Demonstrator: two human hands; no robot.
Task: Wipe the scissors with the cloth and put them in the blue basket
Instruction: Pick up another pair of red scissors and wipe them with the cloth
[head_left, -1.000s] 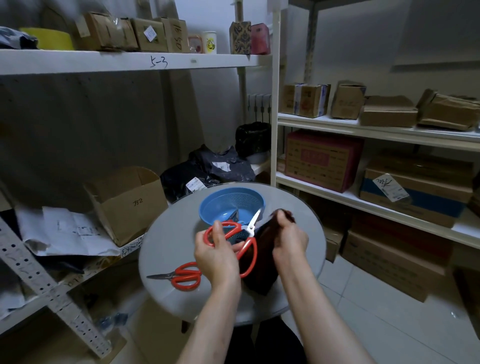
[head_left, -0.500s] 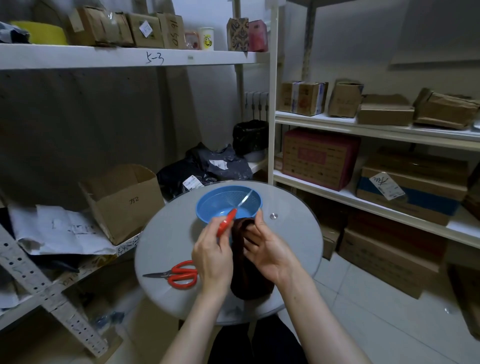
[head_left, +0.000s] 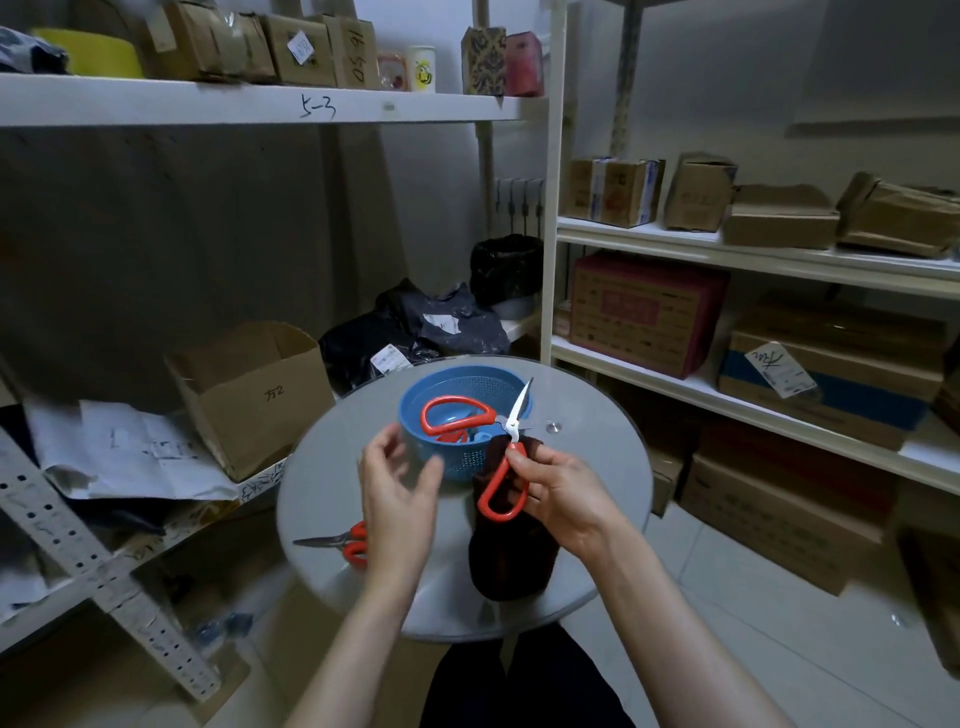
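Red-handled scissors (head_left: 498, 447) are spread wide open above the round table. My right hand (head_left: 566, 488) pinches their lower handle together with a dark brown cloth (head_left: 511, 556), which hangs down to the tabletop. The upper handle loop and the blade tip hover over the blue basket (head_left: 457, 415). My left hand (head_left: 397, 493) floats just left of the basket with relaxed fingers and holds nothing. A second pair of red-handled scissors (head_left: 337, 543) lies flat on the table at the left, partly hidden behind my left hand. Something red lies inside the basket, partly hidden.
The round grey table (head_left: 597, 519) has a small metal stud (head_left: 554, 427) right of the basket. An open cardboard box (head_left: 254, 389) and loose papers sit on the left shelf. Shelves with boxes (head_left: 644, 312) stand at right, and black bags (head_left: 415, 327) lie behind the table.
My left hand has let go of the scissors and drawn back to the left. The scissors now hang spread open in my right hand over the basket, with the cloth.
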